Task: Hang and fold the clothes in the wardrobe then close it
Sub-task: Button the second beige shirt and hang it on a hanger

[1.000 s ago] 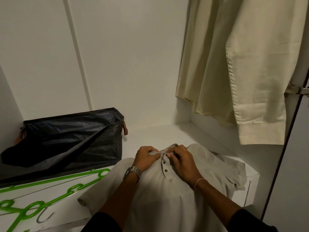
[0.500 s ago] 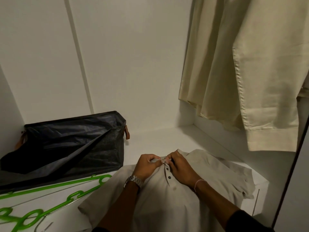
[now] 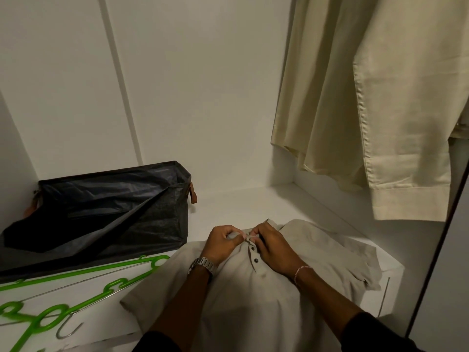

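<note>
- Wardrobe (image 3: 203,97): white interior, door not closed yet; cream garment (image 3: 368,97) hangs at right.
- Dark bag (image 3: 101,212) back-left on the shelf; green hangers (image 3: 83,275) in front of it, just beside the shirt.
- Beige polo shirt (image 3: 253,301) lies flat, face up, collar pointing to the back wall.
- Left hand (image 3: 220,243) & right hand (image 3: 269,243) meet at the collar, each pinching a placket edge at the top button.
- Step, prob.: buttoning up before folding. Keep both edges taut & aligned, push button fully through, then smooth the front w/o dragging it.
</note>
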